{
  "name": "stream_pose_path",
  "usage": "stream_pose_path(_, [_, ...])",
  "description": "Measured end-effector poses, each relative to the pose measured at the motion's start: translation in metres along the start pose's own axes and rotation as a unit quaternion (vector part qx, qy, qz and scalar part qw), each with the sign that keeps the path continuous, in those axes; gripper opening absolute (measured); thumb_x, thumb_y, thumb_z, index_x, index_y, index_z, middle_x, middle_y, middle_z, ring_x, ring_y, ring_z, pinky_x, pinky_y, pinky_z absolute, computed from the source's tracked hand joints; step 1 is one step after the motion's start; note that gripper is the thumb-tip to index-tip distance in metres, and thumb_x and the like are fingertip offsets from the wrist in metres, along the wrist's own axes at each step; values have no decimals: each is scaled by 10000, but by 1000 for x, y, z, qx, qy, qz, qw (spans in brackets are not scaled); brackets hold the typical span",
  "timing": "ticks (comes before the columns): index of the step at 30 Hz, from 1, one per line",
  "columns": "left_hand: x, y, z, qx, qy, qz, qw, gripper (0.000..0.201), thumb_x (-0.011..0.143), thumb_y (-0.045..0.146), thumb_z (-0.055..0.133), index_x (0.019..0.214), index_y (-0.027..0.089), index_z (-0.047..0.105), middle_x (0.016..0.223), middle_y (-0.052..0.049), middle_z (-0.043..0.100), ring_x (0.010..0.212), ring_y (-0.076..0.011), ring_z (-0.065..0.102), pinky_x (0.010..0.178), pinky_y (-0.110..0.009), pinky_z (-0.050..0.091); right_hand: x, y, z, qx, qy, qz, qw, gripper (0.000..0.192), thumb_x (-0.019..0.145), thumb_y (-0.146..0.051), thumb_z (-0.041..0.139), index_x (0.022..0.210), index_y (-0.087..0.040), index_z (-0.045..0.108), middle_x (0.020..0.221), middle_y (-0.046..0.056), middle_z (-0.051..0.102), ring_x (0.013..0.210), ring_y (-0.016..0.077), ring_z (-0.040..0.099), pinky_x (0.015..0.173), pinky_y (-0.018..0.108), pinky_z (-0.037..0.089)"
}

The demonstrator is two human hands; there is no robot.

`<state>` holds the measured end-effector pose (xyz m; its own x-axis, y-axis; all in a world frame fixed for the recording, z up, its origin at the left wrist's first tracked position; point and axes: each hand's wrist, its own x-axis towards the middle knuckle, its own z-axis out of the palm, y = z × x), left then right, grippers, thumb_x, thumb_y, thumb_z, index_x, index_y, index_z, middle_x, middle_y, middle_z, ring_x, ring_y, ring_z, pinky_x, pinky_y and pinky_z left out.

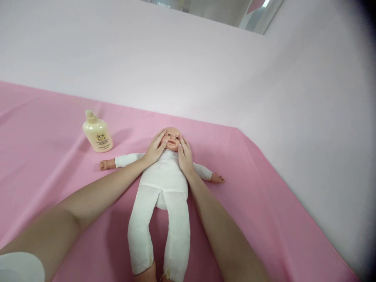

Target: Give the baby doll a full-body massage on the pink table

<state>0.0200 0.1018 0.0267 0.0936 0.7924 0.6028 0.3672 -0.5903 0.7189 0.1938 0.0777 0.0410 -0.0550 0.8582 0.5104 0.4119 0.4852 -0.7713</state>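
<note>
- Where the pink sheet (264,203) covers the surface, a baby doll (164,176) lies on its back, head pointing away from the person, legs toward the camera.
- Doll wears a white cloth suit; bare plastic hands stick out left and right, arms spread flat on the sheet.
- Left hand (154,148) rests flat against one side of the doll's face, fingers (160,137) extended and close together, tips up by the temple; not gripping, just laid on the cheek.
- Right hand (185,154) mirrors it on the other side of the face, fingers (181,141) straight and together, thumb near the chin; palm over the doll's shoulder.
- Both forearms run along either side of the doll's torso, bare.
- The doll's face shows between the two hands.
- Cream lotion bottle (97,133) with pump top stands upright on the sheet, near the doll's outstretched arm, apart from both hands.
- Pale wall (205,58) behind the sheet, meeting another wall at the right.
- White rounded patch at bottom-left corner, cannot tell what it is.
</note>
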Motion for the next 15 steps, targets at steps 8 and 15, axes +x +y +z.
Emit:
stream_pose_path(8, [-1, -2, 3, -4, 10, 4, 1000, 674, 912, 512, 597, 1488, 208, 424, 1575, -157, 429, 1479, -291, 386, 1242, -515, 280, 0, 1, 1, 10, -1, 27, 1000, 691, 947, -581, 487, 1529, -215, 415, 1558, 125, 460, 1449, 253, 424, 1224, 473, 314])
stream_pose_path(15, [-1, 2, 0, 0, 2, 13, 1000, 636, 960, 528, 510, 1504, 218, 400, 1579, -147, 424, 1487, -275, 374, 1248, -509, 274, 0, 0, 1, 10, -3, 30, 1000, 688, 949, -589, 486, 1535, -237, 404, 1562, 114, 458, 1456, 260, 417, 1223, 485, 314])
